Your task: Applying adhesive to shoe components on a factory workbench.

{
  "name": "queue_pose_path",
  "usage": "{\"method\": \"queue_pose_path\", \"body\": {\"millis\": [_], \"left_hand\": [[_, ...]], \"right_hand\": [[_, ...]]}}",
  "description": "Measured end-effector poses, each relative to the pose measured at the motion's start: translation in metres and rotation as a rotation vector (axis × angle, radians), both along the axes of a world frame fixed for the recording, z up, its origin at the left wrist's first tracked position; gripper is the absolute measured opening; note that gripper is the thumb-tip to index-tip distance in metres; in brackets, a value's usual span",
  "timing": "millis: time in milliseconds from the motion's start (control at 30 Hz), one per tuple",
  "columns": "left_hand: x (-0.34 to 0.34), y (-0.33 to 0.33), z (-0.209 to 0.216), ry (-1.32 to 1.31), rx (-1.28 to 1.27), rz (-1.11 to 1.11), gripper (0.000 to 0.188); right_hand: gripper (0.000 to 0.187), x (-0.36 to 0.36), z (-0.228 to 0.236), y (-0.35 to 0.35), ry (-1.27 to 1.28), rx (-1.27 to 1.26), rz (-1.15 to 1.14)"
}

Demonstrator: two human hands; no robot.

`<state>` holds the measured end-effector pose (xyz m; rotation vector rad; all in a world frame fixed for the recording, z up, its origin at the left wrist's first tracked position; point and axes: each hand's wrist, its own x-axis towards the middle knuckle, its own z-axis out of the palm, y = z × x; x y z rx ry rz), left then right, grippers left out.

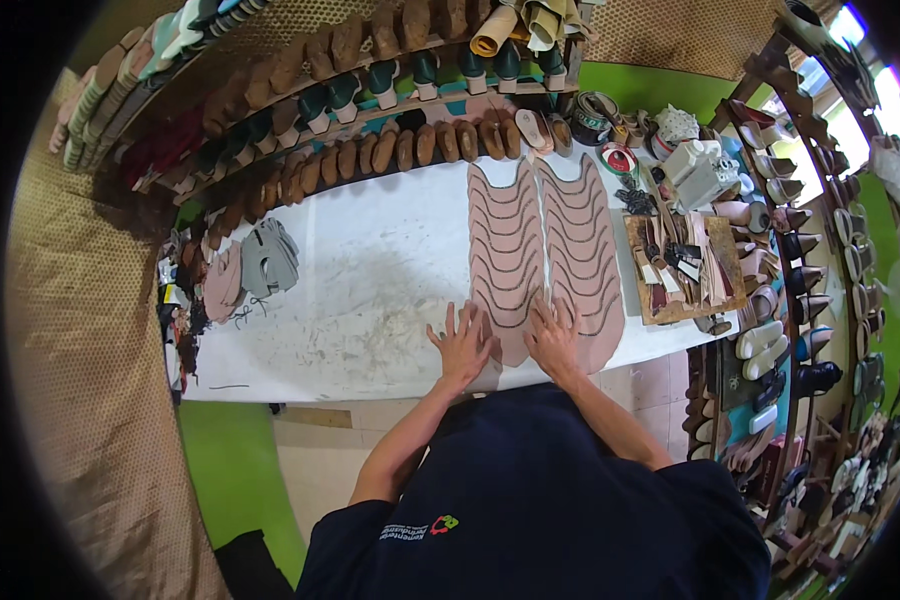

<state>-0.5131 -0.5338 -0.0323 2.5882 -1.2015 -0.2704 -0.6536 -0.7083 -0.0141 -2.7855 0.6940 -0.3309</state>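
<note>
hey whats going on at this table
A person stands at a white worktable with both hands flat, fingers spread. The left hand and right hand press on the near ends of two rows of overlapping pink shoe-sole pieces. A grey stack of cut pieces lies to the left, a tool tray to the right.

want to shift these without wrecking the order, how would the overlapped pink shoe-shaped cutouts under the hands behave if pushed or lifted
The pink flat shoe-shaped cutouts look thin and lie fully flat on the white worktable, so probably light and floppy when lifted. Overlapped in two rows, they would likely slide over each other if pushed. Left hand and right hand press flat on the near ends.
</note>
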Motion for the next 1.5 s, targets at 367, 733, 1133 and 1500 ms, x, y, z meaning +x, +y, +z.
{"method": "queue_pose_path", "body": {"millis": [367, 733, 1133, 1500], "left_hand": [[-0.002, -0.007, 0.005, 0.127, 0.081, 0.039, 0.086], [0.003, 0.049, 0.008, 0.141, -0.017, 0.245, 0.089], [0.028, 0.247, 0.004, 0.128, -0.086, 0.642, 0.093], [0.072, 0.463, 0.028, 0.078, -0.116, 0.789, 0.092]], "right_hand": [[0.066, 0.0, -0.017, -0.004, 0.049, 0.016, 0.001], [0.047, 0.032, 0.014, 0.035, -0.078, 0.073, 0.064], [0.03, 0.13, 0.017, 0.204, -0.064, 0.134, 0.457], [0.023, 0.209, 0.01, 0.406, -0.114, 0.166, 0.607]]}}
